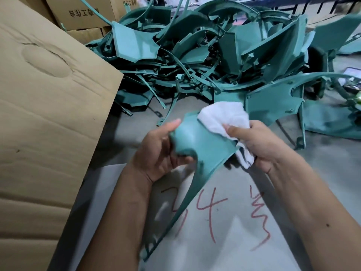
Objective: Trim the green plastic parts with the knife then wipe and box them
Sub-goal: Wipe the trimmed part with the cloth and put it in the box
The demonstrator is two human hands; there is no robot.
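We're at the wipe stage: left hand [160, 151] fingers grip one green part [203, 141], right hand [261, 145] fingers clutch the white cloth [222, 118] against it; boxing and the pile [205, 55] remain.

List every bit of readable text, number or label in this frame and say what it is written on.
"34", handwritten in red on the grey sheet below the hands; the first digit is partly hidden by the held green part.
A red handwritten character to the right of it on the same sheet: cannot be read for sure.
Black printed characters on the cardboard box at upper left: seen upside down, not readable.
Nothing readable on the green part or the white cloth.
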